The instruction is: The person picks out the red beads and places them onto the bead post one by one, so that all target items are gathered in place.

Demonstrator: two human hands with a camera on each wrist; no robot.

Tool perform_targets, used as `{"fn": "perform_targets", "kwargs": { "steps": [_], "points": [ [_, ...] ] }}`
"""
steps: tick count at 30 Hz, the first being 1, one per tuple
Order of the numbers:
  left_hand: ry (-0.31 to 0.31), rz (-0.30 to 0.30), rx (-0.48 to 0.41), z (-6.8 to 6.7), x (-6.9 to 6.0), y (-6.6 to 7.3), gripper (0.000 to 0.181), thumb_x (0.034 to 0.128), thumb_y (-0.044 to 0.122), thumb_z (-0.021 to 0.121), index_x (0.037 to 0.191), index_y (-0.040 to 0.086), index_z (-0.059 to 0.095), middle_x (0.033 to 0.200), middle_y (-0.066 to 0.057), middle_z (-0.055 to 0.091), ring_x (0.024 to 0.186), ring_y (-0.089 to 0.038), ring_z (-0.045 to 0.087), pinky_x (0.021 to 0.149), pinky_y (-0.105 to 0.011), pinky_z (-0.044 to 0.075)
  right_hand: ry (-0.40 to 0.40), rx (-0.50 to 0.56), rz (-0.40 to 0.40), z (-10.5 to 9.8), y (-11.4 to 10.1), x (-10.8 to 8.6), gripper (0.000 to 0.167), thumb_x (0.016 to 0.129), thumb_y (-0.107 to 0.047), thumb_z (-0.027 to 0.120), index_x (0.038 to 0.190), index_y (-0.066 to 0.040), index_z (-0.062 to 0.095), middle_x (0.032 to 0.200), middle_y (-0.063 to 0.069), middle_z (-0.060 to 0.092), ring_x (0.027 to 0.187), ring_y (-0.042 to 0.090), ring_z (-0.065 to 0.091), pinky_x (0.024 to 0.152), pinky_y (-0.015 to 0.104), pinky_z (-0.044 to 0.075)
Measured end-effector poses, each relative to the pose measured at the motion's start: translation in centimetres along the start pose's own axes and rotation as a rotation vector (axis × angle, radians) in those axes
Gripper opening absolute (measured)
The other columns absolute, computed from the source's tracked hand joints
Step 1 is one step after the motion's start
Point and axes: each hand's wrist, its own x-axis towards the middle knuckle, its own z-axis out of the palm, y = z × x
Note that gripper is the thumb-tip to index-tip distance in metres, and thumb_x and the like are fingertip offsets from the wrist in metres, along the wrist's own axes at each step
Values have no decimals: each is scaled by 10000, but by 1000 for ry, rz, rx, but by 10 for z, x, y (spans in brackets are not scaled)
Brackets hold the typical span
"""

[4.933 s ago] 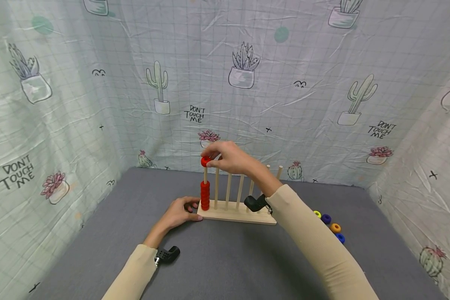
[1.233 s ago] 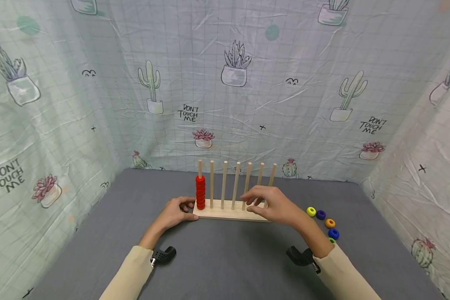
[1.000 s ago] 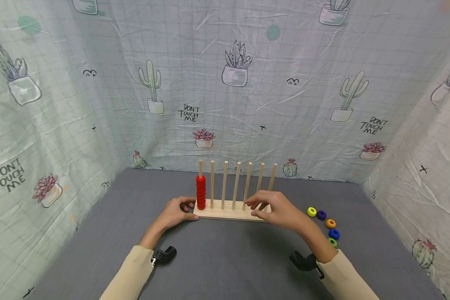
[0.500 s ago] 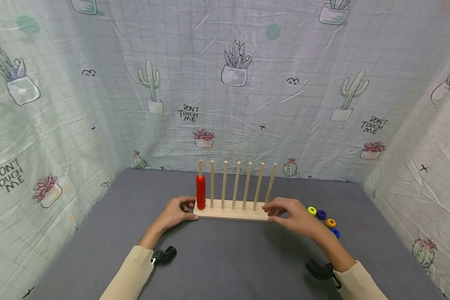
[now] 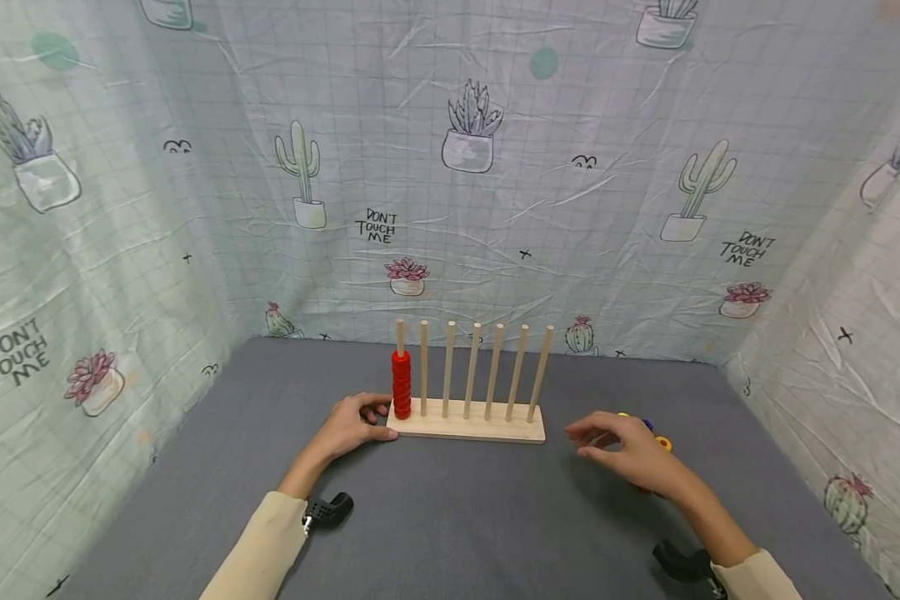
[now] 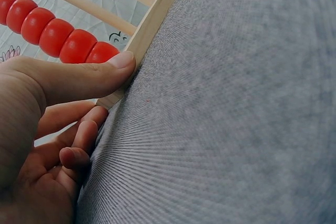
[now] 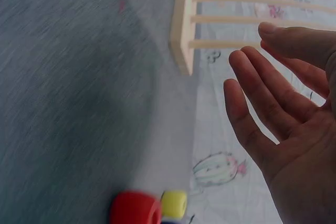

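A wooden peg rack [image 5: 465,421] stands on the grey table, with several upright pegs in a row. Red beads [image 5: 401,387] are stacked on its leftmost peg, and the other pegs are bare. My left hand [image 5: 348,427] grips the left end of the base; in the left wrist view the thumb [image 6: 94,77] presses the base's edge beside the beads. Off the rack's right end, my right hand [image 5: 633,454] hovers with loosely bent fingers and nothing in them. Below it, in the right wrist view, are a red bead [image 7: 134,208] and a yellow bead [image 7: 174,204].
Partly hidden behind my right hand lie an orange bead [image 5: 663,443] and a dark purple bead [image 5: 647,424]. A cloth backdrop [image 5: 450,208] with cactus drawings encloses the table at the back and both sides.
My right hand has left the leftmost peg, where it held a red bead, and moved rightward past the rack toward the loose beads. My left hand has stayed on the base.
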Motion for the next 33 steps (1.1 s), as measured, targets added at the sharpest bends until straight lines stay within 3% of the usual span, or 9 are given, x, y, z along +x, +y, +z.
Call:
{"fn": "perform_targets", "kwargs": {
  "steps": [7, 13, 22, 29, 33],
  "points": [
    [5, 5, 8, 0, 0, -1, 678, 743, 252, 931, 1332, 31, 679, 1062, -64, 708, 886, -163, 586, 782, -305, 457, 6, -18, 30, -9, 11, -20, 275, 942, -98, 747, 1211, -46, 721, 1103, 147, 754, 938, 101, 720, 768, 278, 585],
    [4, -8, 2, 0, -1, -2, 677, 737, 250, 935, 1333, 49, 684, 1064, -54, 707, 885, -164, 580, 793, -325, 457, 28, -23, 76, -16, 21, -34, 276, 931, -85, 755, 1202, -44, 726, 1092, 146, 753, 924, 46, 708, 756, 275, 581],
    [4, -9, -4, 2, 2, 1, 668, 751, 248, 933, 1342, 65, 683, 1072, -47, 709, 894, -163, 586, 809, -328, 466, 46, -56, 61, -32, 34, -59, 283, 921, -65, 759, 1199, -34, 716, 1086, 120, 755, 924, 15, 701, 726, 256, 577],
    [8, 0, 2, 2, 3, 1, 666, 750, 240, 931, 1338, 51, 681, 1065, -58, 706, 891, -165, 586, 795, -317, 463, 59, -108, 69, -39, 40, -65, 286, 881, -14, 782, 1160, -48, 731, 1056, 90, 757, 897, 57, 704, 710, 246, 565],
    [7, -5, 4, 2, 2, 0, 671, 748, 242, 934, 1337, 45, 680, 1071, -70, 708, 890, -171, 585, 793, -319, 462, 37, -134, 86, -39, 42, -65, 272, 879, -69, 800, 1144, -60, 739, 1039, 101, 757, 885, 27, 695, 693, 251, 563]
  ]
}}
